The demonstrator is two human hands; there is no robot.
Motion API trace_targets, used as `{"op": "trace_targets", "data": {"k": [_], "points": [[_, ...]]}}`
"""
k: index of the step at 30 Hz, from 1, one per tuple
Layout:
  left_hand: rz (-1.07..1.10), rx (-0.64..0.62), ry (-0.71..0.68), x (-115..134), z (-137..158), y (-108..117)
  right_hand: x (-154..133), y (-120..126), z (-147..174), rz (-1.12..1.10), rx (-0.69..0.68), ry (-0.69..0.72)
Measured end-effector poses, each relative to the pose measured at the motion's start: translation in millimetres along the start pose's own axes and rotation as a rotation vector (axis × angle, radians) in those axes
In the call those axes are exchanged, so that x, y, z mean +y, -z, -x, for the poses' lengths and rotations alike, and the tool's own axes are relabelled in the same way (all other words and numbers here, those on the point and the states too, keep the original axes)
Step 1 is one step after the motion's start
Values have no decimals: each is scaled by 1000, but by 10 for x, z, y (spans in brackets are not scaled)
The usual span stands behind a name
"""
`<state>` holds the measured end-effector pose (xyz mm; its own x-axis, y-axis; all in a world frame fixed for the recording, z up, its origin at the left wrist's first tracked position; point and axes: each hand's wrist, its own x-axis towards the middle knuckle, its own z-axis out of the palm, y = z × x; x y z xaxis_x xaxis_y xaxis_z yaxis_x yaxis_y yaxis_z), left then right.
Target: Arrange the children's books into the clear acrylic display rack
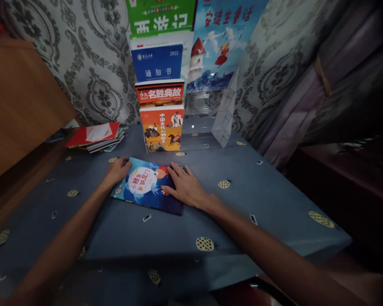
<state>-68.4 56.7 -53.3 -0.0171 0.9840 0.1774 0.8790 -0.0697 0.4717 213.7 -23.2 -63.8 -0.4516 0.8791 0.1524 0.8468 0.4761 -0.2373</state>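
Observation:
A blue picture book (pixel 147 185) with a white circle and a red-orange fish on its cover lies slightly turned on the table. At its upper left corner, my left hand (pixel 117 171) is closed around the edge, with some fingertips hidden. My right hand (pixel 187 187) rests over the right part of the cover, fingers stretched and apart, the thumb pointing left across the picture. Just beyond the book stands a clear display rack (pixel 225 114) that holds an orange book (pixel 162 127), a blue booklet (pixel 158 63), a green book (pixel 162 17) and a large blue fairy-tale book (pixel 223 42).
A pile of books and papers with a red one on top (pixel 97 133) lies at the back left. The table (pixel 258 187) has a grey-blue cloth with pineapple prints. A wooden panel (pixel 22 97) borders the left, and a tied curtain (pixel 293 102) hangs at the right.

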Motion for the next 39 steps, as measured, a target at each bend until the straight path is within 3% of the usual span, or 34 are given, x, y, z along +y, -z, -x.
{"op": "trace_targets", "data": {"k": [8,14,22,39], "points": [[292,-71,85,-48,27,25,51,-58,-10,-8,31,24],[432,-95,50,-22,127,34,73,-95,-27,-18,42,40],[516,-24,-41,33,189,4,59,-50,-15,-5,25,43],[520,-23,-27,-48,112,-42,41,54,-6,2,-25,31]]}}
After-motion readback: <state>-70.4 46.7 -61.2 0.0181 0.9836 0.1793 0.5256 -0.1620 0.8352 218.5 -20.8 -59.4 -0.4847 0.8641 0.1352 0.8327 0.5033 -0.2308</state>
